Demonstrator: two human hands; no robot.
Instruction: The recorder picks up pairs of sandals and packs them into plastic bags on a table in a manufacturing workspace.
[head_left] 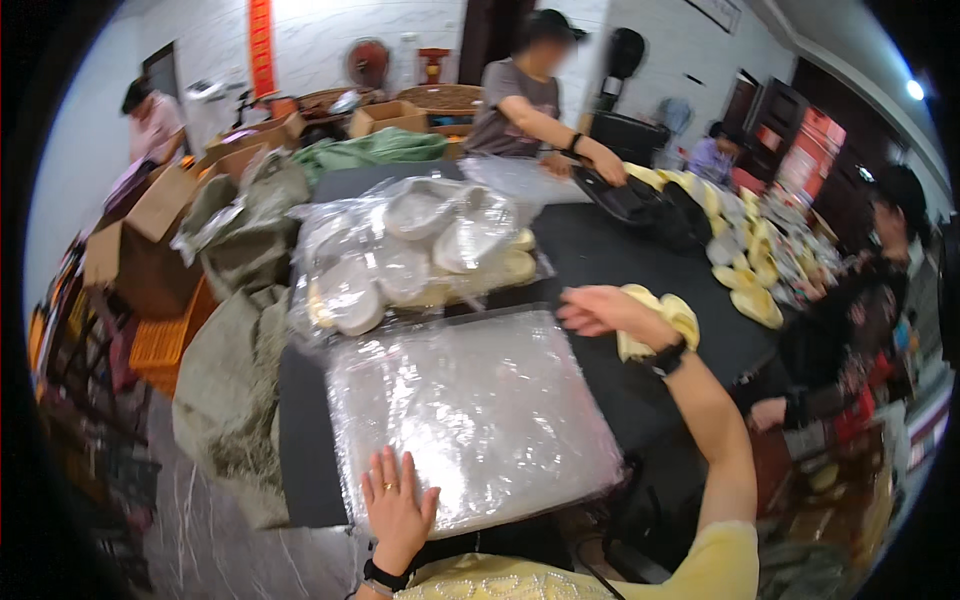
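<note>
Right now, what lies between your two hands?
In the head view, only the clear bag stack spans from the left hand to the right hand.

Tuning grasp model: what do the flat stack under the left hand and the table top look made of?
Flat stack: looks like thin clear plastic film or bags, glossy; white glare and fine wrinkles show, and it dents under the left hand. Table top: black and matte, no glare; cloth, rubber or board, I cannot tell which.
</note>
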